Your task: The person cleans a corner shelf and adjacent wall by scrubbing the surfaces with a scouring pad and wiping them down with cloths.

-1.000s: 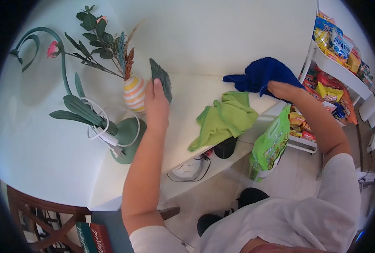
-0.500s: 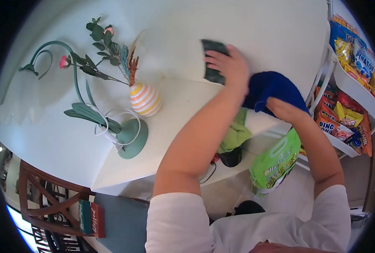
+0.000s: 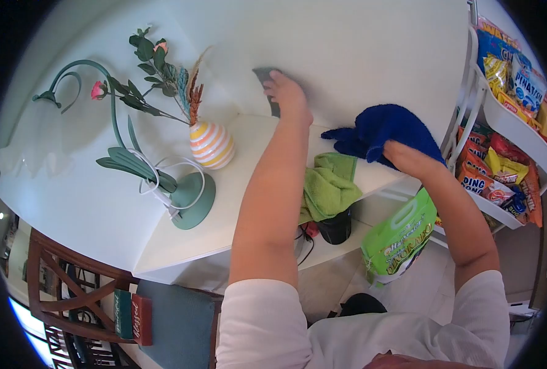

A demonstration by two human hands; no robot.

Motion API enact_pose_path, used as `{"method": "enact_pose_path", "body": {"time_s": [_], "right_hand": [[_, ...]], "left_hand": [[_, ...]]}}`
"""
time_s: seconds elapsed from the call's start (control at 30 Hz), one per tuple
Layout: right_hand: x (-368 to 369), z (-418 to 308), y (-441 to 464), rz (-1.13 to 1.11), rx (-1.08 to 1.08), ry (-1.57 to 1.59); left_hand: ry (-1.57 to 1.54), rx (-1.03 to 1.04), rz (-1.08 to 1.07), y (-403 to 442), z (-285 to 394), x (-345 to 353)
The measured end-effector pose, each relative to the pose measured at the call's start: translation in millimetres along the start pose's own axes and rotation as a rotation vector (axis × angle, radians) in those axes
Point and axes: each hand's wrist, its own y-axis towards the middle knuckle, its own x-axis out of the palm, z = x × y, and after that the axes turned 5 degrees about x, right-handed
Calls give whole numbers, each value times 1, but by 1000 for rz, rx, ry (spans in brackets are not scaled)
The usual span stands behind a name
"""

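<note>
My left hand [image 3: 287,95] is pressed against the upright white panel [image 3: 359,49] with a dark green flat pad [image 3: 267,79] under its fingers. The pad looks like a scouring pad and is partly hidden by the hand. My right hand [image 3: 405,158] grips a bunched dark blue cloth [image 3: 396,130] at the right end of the white shelf [image 3: 249,157]. A green towel [image 3: 332,187] hangs over the shelf's front edge between my arms, touched by neither hand.
Left of my left hand stand a striped vase [image 3: 212,144] with flowers and a green lamp [image 3: 196,203] with a white cable. At right is a white rack [image 3: 498,107] of snack packs. Below are a green bag [image 3: 402,240], a black container [image 3: 336,229] and a chair [image 3: 175,326].
My left hand has slid left along the panel with the pad, which now shows less of its face. More of the blue cloth and green towel shows. My right hand has barely moved.
</note>
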Motion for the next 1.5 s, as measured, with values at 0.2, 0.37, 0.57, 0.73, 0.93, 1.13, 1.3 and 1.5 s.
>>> {"method": "enact_pose_path", "body": {"time_s": [0.2,0.37,0.57,0.73,0.93,1.13,1.3,1.5], "right_hand": [[-1,-1,2,-23,5,-80],[-5,-14,-1,-44,93,-7],[5,22,9,47,-276,-260],[-64,-17,-9,400,-10,-234],[-108,-90,41,697,-235,-615],[-40,-134,181,104,-103,-712],[50,-132,280,175,-232,-421],[93,-149,334,100,-318,-383]], "left_hand": [[7,4,-340,-97,23,29],[186,-161,-31,-51,53,38],[-2,126,-72,0,0,-19],[444,525,-146,-45,30,-129],[1335,1017,-483,-95,12,-266],[1216,786,-641,-115,3,-309],[1122,755,-703,-114,3,-308],[1127,749,-794,-111,5,-311]]}}
